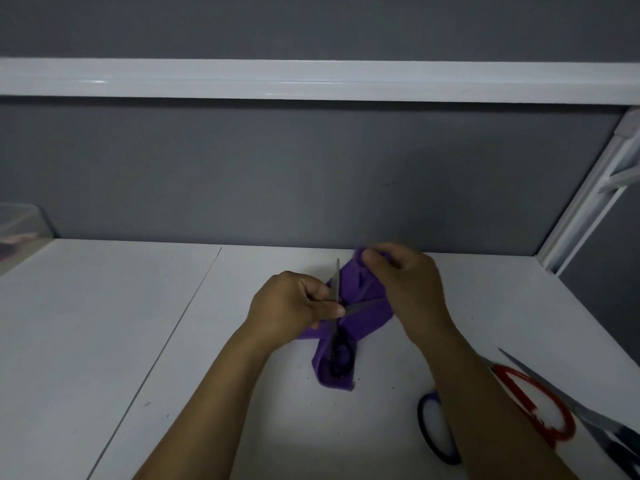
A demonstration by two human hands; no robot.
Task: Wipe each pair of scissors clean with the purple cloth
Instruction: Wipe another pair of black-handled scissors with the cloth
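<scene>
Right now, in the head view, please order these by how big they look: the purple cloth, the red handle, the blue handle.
1. purple cloth.
2. red handle, though it lies nearer the camera.
3. blue handle, partly hidden by an arm, so unsure.

One wide-angle camera on the person's head looks forward and down, close over the flat white counter (104,323). The left hand (294,306) and right hand (408,285) sit near mid-frame; the dark grey back wall (311,168) fills the upper half.
</scene>
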